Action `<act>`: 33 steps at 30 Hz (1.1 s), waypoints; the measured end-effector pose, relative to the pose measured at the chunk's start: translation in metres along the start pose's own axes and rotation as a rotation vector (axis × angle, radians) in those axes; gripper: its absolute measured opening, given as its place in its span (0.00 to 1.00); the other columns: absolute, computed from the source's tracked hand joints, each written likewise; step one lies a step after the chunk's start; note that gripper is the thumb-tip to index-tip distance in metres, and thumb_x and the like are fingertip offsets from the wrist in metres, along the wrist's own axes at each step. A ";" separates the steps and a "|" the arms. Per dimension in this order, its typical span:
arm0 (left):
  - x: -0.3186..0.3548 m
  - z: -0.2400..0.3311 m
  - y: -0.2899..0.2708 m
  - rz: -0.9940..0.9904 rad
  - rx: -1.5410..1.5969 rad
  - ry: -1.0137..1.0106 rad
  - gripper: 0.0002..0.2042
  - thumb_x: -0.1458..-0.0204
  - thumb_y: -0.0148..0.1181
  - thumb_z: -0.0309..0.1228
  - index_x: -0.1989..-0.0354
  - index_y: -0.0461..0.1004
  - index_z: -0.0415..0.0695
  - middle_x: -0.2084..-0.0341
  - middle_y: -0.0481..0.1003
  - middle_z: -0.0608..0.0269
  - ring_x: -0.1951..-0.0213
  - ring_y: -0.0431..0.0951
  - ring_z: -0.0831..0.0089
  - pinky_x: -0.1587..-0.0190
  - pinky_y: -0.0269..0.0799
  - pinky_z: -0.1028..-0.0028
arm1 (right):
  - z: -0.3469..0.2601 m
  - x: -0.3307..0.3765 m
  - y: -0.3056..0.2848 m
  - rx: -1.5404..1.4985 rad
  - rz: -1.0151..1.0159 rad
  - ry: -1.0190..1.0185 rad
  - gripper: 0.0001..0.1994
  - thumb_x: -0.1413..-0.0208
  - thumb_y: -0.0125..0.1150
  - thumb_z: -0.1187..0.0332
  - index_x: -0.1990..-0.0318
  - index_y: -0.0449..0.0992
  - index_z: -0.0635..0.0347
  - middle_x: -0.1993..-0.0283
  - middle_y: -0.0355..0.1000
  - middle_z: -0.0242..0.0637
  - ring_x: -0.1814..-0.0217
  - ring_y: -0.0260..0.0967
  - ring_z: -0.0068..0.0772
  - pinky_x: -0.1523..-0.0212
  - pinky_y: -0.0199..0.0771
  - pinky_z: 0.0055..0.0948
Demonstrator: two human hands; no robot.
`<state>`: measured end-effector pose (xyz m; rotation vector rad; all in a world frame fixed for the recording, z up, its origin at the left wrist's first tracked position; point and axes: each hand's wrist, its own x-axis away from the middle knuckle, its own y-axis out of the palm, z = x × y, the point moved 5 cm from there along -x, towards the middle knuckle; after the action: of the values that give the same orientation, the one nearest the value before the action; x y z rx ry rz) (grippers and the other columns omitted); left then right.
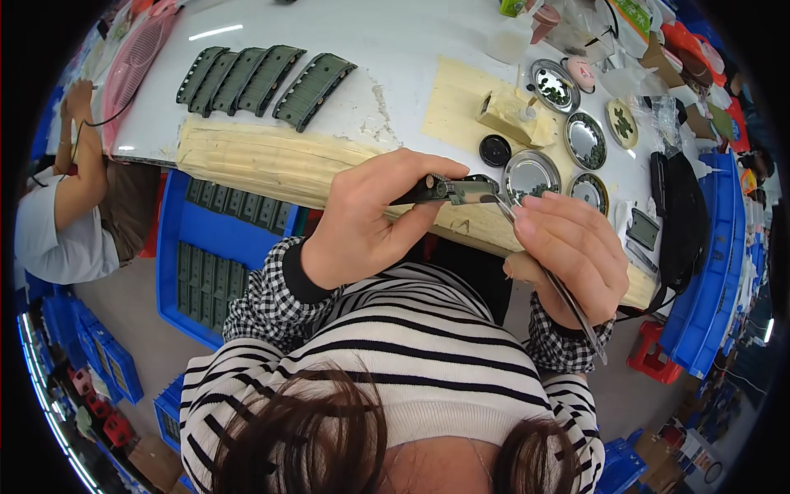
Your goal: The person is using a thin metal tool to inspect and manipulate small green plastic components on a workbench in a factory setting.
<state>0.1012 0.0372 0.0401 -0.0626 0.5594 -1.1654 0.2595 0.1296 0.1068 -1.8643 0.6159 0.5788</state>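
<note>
My left hand (362,218) grips a dark green, slightly curved plastic part (473,191) between thumb and fingers, above the table's near edge. In my right hand (580,243) is a pair of metal tweezers (568,300); their tips touch or nearly touch the part's right end. A beige cover (522,267) sits on a digit of the right hand. Just beyond the part stands a round metal dish (556,169) with small dark pieces, next to a black round lid (494,151). Whether the tweezers hold anything is too small to tell.
Several similar green curved parts (314,90) lie at the table's far left. More dishes of small green pieces (585,140) stand at the right, near a yellowish block (518,118). A blue crate (226,221) of green parts is below left. Another person (70,218) sits at far left.
</note>
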 end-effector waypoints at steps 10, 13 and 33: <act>0.001 -0.001 0.000 -0.009 0.000 0.026 0.16 0.54 0.52 0.13 0.55 0.75 0.35 0.61 0.78 0.55 0.61 0.78 0.70 0.57 0.71 0.75 | 0.002 0.000 0.002 -0.031 -0.021 -0.018 0.17 0.64 0.71 0.73 0.63 0.78 0.68 0.69 0.78 0.45 0.61 0.78 0.45 0.55 0.79 0.42; 0.002 -0.002 0.001 -0.002 0.011 0.024 0.16 0.53 0.52 0.14 0.55 0.75 0.35 0.60 0.78 0.54 0.60 0.79 0.68 0.56 0.72 0.75 | 0.002 0.000 0.003 -0.021 0.005 -0.022 0.15 0.61 0.72 0.70 0.64 0.79 0.66 0.68 0.78 0.41 0.61 0.78 0.41 0.56 0.79 0.37; 0.010 -0.024 0.015 0.027 0.385 -0.228 0.09 0.46 0.56 0.20 0.57 0.73 0.35 0.71 0.74 0.65 0.71 0.71 0.84 0.68 0.69 0.81 | 0.001 0.001 -0.003 -0.065 0.073 0.064 0.18 0.61 0.73 0.63 0.65 0.79 0.67 0.70 0.78 0.43 0.63 0.78 0.43 0.55 0.79 0.42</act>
<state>0.1056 0.0405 0.0103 0.1407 0.1290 -1.2032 0.2622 0.1311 0.1078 -1.9338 0.7172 0.5949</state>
